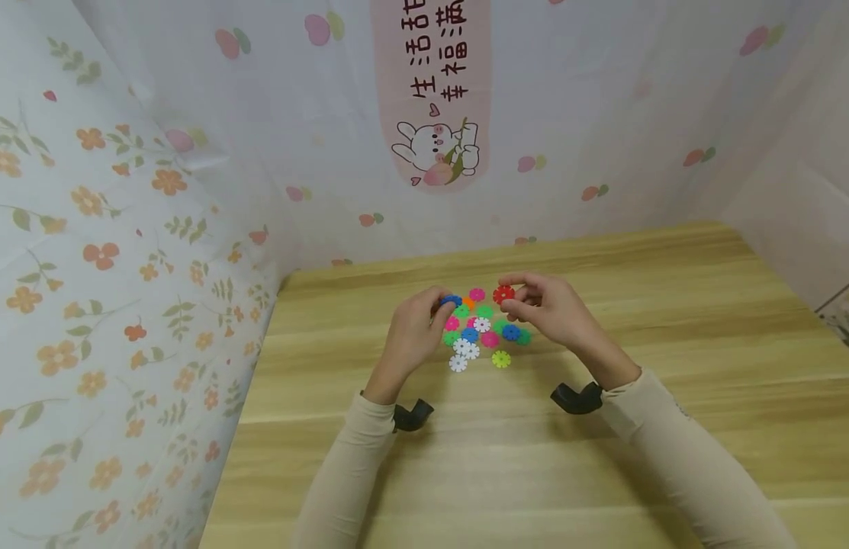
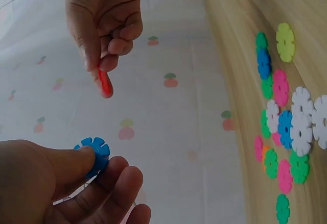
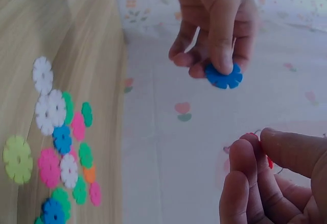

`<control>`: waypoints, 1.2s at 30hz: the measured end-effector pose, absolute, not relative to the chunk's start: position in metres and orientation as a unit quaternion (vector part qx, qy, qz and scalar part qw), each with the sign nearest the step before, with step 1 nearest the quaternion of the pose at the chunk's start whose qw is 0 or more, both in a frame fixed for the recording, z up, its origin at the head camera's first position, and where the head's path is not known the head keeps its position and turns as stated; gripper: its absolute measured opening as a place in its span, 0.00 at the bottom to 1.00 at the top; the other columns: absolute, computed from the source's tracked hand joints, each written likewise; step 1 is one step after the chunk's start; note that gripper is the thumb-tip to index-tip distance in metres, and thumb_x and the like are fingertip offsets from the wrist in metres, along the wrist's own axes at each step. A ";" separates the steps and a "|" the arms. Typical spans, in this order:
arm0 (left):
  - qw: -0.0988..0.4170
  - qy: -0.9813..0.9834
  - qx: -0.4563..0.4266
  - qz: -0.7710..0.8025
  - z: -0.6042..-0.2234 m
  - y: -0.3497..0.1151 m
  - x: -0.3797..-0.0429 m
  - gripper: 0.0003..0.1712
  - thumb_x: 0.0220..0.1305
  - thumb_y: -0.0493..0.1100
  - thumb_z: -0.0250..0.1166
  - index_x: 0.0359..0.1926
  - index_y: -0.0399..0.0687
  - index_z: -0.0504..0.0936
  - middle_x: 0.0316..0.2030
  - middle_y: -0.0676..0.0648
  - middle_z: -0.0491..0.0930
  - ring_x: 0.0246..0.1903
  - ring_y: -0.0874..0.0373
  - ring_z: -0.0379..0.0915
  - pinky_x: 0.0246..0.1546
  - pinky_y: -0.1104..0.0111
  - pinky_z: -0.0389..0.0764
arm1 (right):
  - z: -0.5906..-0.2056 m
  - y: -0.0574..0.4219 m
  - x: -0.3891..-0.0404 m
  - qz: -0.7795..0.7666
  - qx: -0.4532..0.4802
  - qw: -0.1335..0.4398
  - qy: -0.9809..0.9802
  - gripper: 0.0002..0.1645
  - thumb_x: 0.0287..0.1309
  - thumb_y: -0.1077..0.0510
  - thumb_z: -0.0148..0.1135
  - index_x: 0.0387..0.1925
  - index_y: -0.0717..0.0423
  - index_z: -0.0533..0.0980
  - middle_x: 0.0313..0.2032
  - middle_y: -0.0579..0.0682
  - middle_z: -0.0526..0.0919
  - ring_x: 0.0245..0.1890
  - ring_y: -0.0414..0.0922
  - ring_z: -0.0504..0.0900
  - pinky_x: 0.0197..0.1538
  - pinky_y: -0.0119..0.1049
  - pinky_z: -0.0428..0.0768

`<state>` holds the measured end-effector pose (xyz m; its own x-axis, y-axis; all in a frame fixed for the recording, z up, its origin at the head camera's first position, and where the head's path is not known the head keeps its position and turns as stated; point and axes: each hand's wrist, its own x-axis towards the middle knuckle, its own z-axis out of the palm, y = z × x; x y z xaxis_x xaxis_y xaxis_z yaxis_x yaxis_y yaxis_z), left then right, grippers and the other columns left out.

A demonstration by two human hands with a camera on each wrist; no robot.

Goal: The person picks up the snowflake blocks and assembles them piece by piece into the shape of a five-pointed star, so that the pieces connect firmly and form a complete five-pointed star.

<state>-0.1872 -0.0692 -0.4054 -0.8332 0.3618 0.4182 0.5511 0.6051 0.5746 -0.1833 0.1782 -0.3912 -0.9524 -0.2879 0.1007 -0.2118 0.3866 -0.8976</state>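
Note:
Above the wooden table, my left hand [image 1: 413, 328] pinches a blue notched plastic disc [image 2: 101, 152] between thumb and fingers. My right hand [image 1: 551, 313] holds a red notched disc [image 1: 503, 294] the same way; it appears edge-on in the left wrist view and is mostly hidden by fingers in the right wrist view. A gap separates the two held discs. Beneath the hands lies a loose cluster of similar discs, some overlapping: white [image 1: 458, 363], yellow [image 1: 501, 358], pink [image 1: 489, 340], green, blue and orange.
The wooden table [image 1: 506, 457] extends around the discs. A white printed cloth [image 1: 568, 114] hangs behind its far edge, and a flowered cloth [image 1: 122, 305] hangs along the left. Black curved pieces [image 1: 413, 415] stick out at both wrists.

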 end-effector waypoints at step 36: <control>0.130 -0.853 -0.319 -0.392 -0.384 -0.059 -0.172 0.05 0.71 0.37 0.63 0.44 0.41 0.82 0.29 0.53 0.79 0.28 0.64 0.71 0.31 0.73 0.76 | -0.377 0.165 -0.168 -0.596 -0.202 0.067 0.774 0.22 0.69 0.62 0.60 0.63 0.59 0.74 0.36 0.59 0.80 0.36 0.56 0.83 0.34 0.34 0.82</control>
<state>-0.1722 -0.0588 -0.3839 -0.7624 0.4431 0.4716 0.6465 0.4879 0.5865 -0.1676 0.1647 -0.3766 -0.9097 -0.3920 0.1374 -0.2329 0.2075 -0.9501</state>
